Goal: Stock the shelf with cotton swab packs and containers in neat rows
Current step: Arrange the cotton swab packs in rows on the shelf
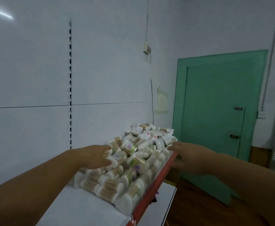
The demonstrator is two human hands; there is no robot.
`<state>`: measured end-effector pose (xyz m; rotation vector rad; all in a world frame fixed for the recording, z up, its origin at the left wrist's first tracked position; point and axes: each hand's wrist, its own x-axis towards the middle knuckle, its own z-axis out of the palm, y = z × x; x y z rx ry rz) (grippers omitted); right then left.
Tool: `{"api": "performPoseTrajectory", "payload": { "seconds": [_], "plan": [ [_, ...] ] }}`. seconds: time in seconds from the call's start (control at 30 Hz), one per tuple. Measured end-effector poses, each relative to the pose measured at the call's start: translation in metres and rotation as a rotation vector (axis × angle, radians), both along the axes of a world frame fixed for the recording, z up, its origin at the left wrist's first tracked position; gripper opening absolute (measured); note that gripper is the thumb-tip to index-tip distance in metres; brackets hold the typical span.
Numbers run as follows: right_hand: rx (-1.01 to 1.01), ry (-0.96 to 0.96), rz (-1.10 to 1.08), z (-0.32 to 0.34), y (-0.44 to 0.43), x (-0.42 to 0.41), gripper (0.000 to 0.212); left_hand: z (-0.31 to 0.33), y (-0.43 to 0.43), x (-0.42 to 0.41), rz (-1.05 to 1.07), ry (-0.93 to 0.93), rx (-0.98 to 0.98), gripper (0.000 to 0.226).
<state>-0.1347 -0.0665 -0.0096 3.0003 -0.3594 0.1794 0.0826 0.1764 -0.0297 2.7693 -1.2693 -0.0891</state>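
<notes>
Shelf [88,207]: white deck, near part bare, with a red front rail [151,190].
Cotton swab packs [110,185]: neat rows on the shelf's near stretch, wooden sticks showing through clear wrap.
Loose heap [143,144]: packs tumbled farther back, white red-labelled ones farthest.
Left hand [94,158]: fingers straight, flat on the packs, gripping nothing.
Right hand [189,159]: at the rail, fingers extended over it; blur hides any grip.
</notes>
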Motion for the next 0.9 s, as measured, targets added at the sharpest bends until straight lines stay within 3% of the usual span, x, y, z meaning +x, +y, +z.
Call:
{"api": "performPoseTrajectory", "payload": {
  "seconds": [0.13, 0.33, 0.53, 0.67, 0.77, 0.83, 0.9],
  "plan": [
    [0.002, 0.018, -0.001, -0.016, -0.054, 0.045, 0.059, -0.009, -0.056, 0.037, 0.034, -0.101, 0.003, 0.064],
    [0.027, -0.031, 0.115, -0.030, -0.127, 0.120, 0.054, -0.009, -0.113, 0.067, 0.030, -0.104, -0.065, 0.051],
    [0.120, -0.187, 0.460, -0.040, -0.169, 0.213, 0.045, 0.007, -0.175, 0.083, 0.096, -0.027, -0.029, 0.038],
    [0.032, -0.138, 0.733, -0.050, -0.168, 0.261, 0.038, 0.006, -0.201, 0.086, 0.188, 0.043, -0.024, 0.036],
    [0.017, -0.198, 0.797, -0.052, -0.168, 0.288, 0.028, 0.003, -0.193, 0.085, 0.286, 0.134, -0.160, 0.029],
    [0.376, -0.285, 0.721, -0.044, -0.172, 0.300, 0.024, 0.005, -0.185, 0.081, 0.354, 0.252, -0.413, 0.023],
    [1.006, -0.202, 0.634, -0.029, -0.175, 0.308, 0.015, 0.010, -0.182, 0.080, 0.413, 0.418, -0.704, 0.034]
  ]
}}
